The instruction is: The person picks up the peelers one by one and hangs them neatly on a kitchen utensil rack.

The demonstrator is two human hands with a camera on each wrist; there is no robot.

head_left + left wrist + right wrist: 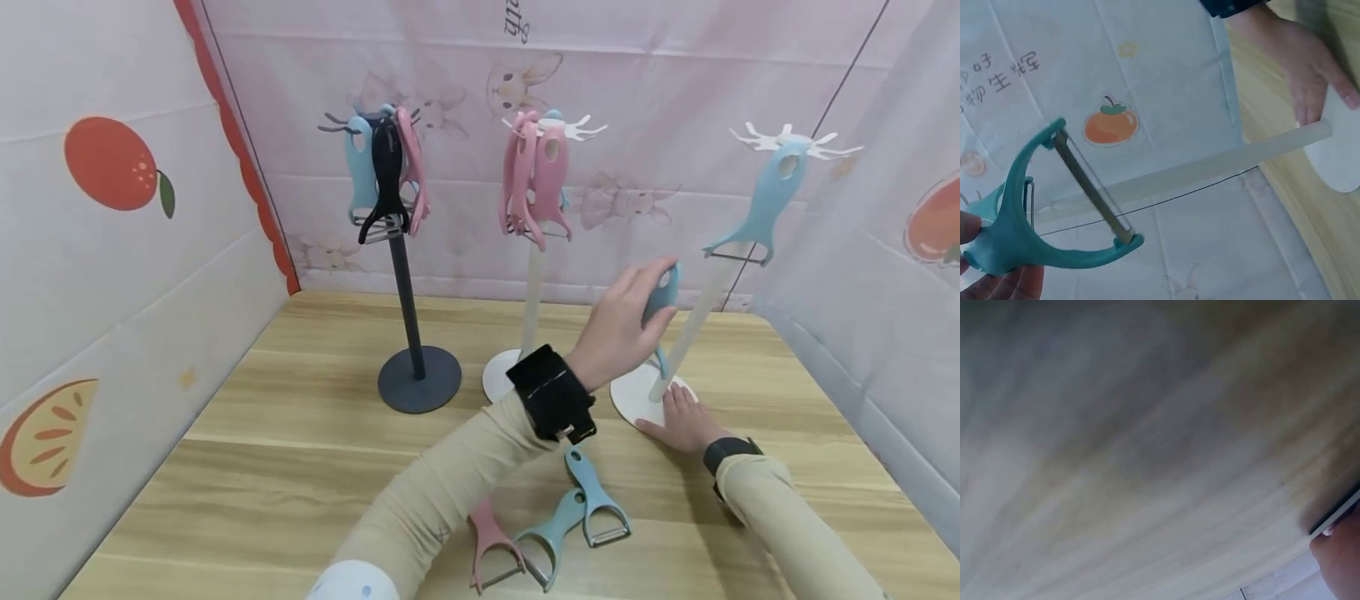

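My left hand [621,323] holds a blue peeler [663,293] by its handle, beside the pole of the white rack [701,312] on the right. In the left wrist view this peeler's blade [1091,187] points away from the fingers. Another blue peeler [776,187] hangs from a hook of that rack. Down on the rack's round white base [628,398] rests my right hand [686,421], fingers extended beside the pole. Two blue peelers [592,483] and a pink peeler [491,537] lie on the table in front.
A dark rack [407,308] on the left carries blue, black and pink peelers. The middle white rack [532,300] bears several pink peelers and some blue. Fabric with printed fruit and rabbits encloses the wooden table [300,467] at the back and sides.
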